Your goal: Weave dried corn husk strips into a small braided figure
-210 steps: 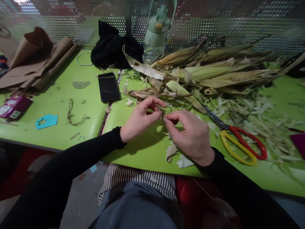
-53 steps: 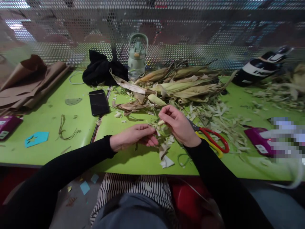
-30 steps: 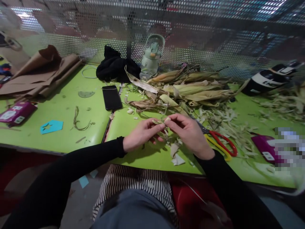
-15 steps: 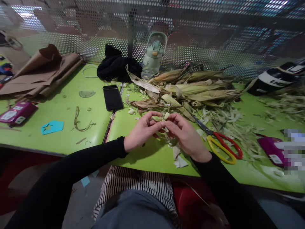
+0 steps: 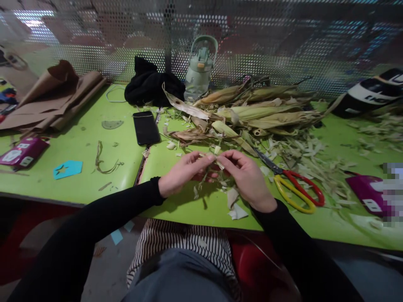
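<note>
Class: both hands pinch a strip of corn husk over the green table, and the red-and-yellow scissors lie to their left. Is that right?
No. The head view shows the scissors to the right of the left hand and right hand, which do pinch the husk strip over the green table.

head cam | above, looking forward-down | near hands [image 5: 214, 176] | green table [image 5: 78, 176]

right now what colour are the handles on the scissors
One handle is red and the other yellow on the scissors, seen best in the head view.
</note>
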`<state>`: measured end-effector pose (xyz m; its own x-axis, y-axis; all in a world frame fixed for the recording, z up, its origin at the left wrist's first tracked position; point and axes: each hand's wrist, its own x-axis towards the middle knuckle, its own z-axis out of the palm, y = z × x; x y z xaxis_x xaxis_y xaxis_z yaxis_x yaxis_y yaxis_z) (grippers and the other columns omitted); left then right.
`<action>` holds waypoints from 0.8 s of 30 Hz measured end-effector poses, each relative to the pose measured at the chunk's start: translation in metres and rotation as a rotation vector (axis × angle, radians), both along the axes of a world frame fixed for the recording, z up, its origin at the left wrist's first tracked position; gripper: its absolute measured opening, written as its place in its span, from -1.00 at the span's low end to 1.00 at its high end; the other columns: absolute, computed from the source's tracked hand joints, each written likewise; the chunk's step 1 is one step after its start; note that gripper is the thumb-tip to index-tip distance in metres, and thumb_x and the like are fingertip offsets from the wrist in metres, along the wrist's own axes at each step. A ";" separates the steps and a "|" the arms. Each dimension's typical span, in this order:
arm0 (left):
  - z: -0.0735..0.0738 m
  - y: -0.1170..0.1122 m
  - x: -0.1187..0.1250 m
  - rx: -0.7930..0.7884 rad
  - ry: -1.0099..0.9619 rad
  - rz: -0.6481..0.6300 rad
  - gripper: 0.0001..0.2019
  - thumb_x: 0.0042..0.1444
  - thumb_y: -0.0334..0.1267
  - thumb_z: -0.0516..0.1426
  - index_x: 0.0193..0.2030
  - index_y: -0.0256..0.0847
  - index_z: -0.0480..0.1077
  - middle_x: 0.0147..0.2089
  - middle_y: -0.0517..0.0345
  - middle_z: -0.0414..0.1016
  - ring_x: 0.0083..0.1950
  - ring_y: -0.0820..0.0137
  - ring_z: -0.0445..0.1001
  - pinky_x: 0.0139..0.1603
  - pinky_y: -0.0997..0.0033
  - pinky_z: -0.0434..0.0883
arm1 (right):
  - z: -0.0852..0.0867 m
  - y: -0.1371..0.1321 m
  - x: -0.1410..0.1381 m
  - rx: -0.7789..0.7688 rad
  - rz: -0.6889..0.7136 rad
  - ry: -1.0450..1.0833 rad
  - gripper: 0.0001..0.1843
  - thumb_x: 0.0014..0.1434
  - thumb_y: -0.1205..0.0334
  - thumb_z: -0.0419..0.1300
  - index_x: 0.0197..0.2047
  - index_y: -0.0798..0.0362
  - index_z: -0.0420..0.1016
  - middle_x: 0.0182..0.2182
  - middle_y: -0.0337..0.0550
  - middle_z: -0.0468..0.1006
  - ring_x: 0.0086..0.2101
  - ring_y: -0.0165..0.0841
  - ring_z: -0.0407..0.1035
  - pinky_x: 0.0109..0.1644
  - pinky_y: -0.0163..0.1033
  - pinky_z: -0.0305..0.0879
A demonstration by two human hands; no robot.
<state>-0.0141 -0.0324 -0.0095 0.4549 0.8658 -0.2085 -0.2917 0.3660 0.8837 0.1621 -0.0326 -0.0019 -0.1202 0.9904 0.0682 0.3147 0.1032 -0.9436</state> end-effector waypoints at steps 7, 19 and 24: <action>-0.004 0.000 0.000 -0.060 -0.046 0.017 -0.79 0.11 -0.23 0.32 -0.26 -0.29 0.42 -0.23 0.10 0.63 -0.30 0.54 0.55 -0.15 0.46 0.49 | 0.005 -0.004 0.047 -0.020 -0.054 -0.257 -0.60 0.19 -0.19 0.26 -0.16 -0.02 0.53 -0.35 -0.18 0.54 -0.41 -0.34 0.34 -0.36 -0.23 0.23; -0.007 -0.007 -0.006 -0.082 -0.024 -0.016 -0.76 0.14 -0.19 0.32 -0.19 -0.23 0.38 -0.17 0.12 0.67 -0.27 0.54 0.60 -0.18 0.55 0.50 | 0.025 -0.022 0.156 -0.076 -0.179 -0.899 -0.81 0.19 0.05 0.26 -0.35 -0.03 0.53 -0.49 -0.10 0.54 -0.50 -0.25 0.31 -0.38 -0.16 0.07; -0.004 -0.010 -0.004 -0.077 0.007 0.014 -0.76 0.13 -0.20 0.33 -0.20 -0.24 0.39 -0.21 0.13 0.65 -0.30 0.53 0.57 -0.24 0.56 0.45 | 0.017 -0.026 0.158 -0.030 -0.118 -1.064 -0.86 0.14 0.14 0.21 -0.24 0.00 0.45 -0.29 0.06 0.57 -0.29 -0.10 0.42 -0.22 -0.09 0.23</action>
<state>-0.0183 -0.0421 -0.0136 0.4413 0.8534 -0.2776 -0.2910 0.4287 0.8553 0.3203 -0.0587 0.0150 -0.0066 0.9992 -0.0401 0.9837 -0.0007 -0.1797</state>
